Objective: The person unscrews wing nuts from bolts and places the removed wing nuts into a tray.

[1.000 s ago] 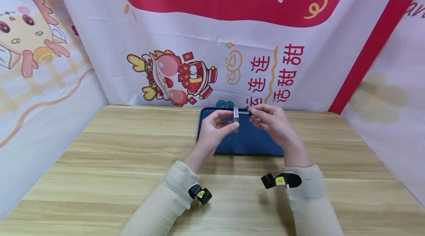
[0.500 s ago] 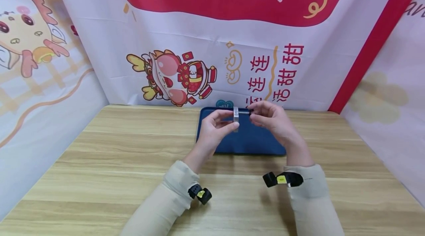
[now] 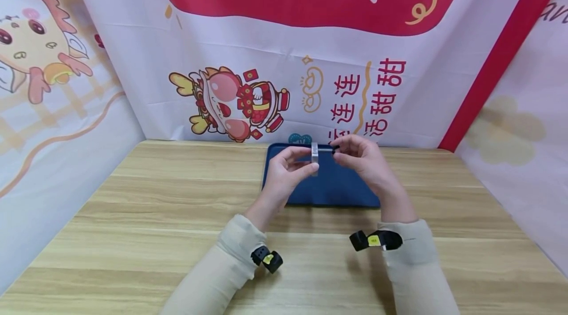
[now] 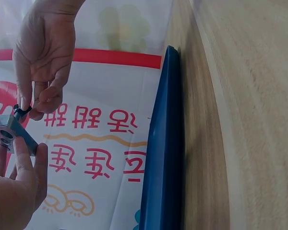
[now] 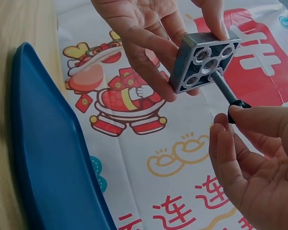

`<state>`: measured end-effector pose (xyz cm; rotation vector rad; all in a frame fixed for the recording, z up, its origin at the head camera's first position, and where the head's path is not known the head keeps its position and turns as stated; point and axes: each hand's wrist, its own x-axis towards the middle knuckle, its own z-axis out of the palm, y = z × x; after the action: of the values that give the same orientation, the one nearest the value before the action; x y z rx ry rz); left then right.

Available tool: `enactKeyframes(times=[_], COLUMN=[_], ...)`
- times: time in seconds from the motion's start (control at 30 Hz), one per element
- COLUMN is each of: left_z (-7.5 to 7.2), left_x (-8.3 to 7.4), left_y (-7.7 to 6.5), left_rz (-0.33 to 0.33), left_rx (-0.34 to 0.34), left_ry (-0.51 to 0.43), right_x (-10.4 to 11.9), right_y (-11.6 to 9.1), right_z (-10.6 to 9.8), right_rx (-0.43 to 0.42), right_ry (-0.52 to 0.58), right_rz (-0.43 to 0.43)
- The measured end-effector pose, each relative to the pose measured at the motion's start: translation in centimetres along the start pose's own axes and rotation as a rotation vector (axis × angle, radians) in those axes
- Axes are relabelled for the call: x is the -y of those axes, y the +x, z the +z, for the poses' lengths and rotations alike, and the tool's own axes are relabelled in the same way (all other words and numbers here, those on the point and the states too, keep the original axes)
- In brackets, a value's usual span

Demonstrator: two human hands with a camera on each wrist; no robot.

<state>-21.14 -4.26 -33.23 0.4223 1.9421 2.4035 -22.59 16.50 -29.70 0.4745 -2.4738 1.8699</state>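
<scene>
My left hand [image 3: 283, 174] grips a square grey metal plate [image 5: 204, 72] by its edges, fingers and thumb on opposite sides. Several round holes and raised ribs show on its face in the right wrist view. A threaded bolt [image 5: 224, 87] stands out from the plate at its central hole. On the bolt's outer end is a black knob [image 5: 238, 104], pinched between the thumb and fingertips of my right hand [image 3: 364, 162]. Both hands are raised over a blue tray [image 3: 337, 192], and the bolt lies roughly level between them in the head view.
The shallow blue tray lies at the far edge of the wooden table [image 3: 177, 182], against a printed cloth backdrop [image 3: 146, 58]. More printed cloth rises on the left and right sides. Each wrist carries a black strap with a small camera [image 3: 359, 241].
My right hand's fingers have shifted slightly round the knob, from closer together to a little more spread. My left hand and the plate stay in place.
</scene>
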Motion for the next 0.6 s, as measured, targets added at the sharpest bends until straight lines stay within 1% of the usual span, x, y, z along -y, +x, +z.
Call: enactKeyframes(times=[0.1,0.2,0.37,0.43,0.6], left_z=[0.0,0.0,0.0,0.0,-0.1], left_x=[0.0,0.0,0.1,0.0,0.1], left_y=[0.0,0.0,0.0,0.0,0.0], left_rz=[0.003,0.005,0.005,0.006,0.016], left_rx=[-0.002,0.000,-0.002,-0.002,0.000], left_ry=[0.002,0.005,0.014,0.016,0.017], right_x=[0.1,0.3,0.6,0.7,0.7], right_y=[-0.1,-0.2,-0.2,0.0,0.1], right_z=[-0.1,-0.2,0.2,0.6,1.1], right_rx=[0.010,0.009,-0.056,-0.075,-0.075], right_ry=[-0.001,0.024,0.130,0.156,0.190], right_rz=[-0.007,0.015,0.145,0.193,0.237])
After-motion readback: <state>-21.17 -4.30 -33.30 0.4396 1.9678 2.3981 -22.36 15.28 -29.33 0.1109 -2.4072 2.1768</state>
